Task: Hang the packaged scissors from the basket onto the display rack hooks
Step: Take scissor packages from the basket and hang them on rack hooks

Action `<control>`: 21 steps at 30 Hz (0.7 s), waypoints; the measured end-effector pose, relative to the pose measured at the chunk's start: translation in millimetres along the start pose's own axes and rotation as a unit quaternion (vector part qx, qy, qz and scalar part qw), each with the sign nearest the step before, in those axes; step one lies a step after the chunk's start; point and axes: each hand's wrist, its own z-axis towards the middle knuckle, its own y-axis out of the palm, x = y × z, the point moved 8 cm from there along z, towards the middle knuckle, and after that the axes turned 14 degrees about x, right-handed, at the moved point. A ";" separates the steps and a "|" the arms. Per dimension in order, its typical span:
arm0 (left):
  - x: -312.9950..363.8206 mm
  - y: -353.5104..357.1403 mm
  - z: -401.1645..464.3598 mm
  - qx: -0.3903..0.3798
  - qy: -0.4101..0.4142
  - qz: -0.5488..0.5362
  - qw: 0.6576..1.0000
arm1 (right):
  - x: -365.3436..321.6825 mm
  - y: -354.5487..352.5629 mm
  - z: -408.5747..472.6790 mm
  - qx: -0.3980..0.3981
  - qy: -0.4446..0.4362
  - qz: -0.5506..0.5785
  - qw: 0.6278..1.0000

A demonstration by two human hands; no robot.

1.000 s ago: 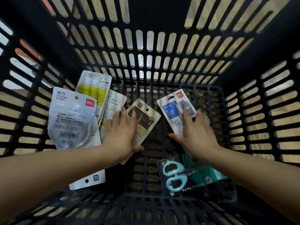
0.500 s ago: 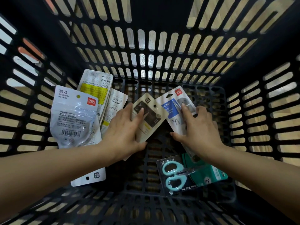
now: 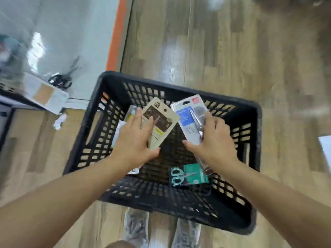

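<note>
A black slatted basket [image 3: 250, 111] stands on the wooden floor below me. My left hand [image 3: 134, 140] grips a beige scissors pack [image 3: 164, 115] with a dark window, lifted above the basket. My right hand [image 3: 213, 142] grips a white and blue scissors pack [image 3: 188, 119], also raised. A teal-handled scissors pack [image 3: 188, 176] lies on the basket floor under my right wrist. More white packs [image 3: 119, 129] lie in the basket's left part, mostly hidden by my left hand.
A low white shelf [image 3: 48, 93] with loose black scissors [image 3: 60, 80] stands at the left, beside an orange-edged panel [image 3: 118, 33]. My shoes [image 3: 136, 228] show at the bottom. A white sheet [image 3: 325, 145] is at the right edge.
The view has pulled back from inside the basket to above it. Both hands have lifted their packs up off the basket floor, toward its rim.
</note>
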 end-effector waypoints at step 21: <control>63.8 -632.7 -274.5 0.449 -0.331 0.024 0.830 | -440.1 -502.3 -141.4 0.156 -0.386 0.267 0.869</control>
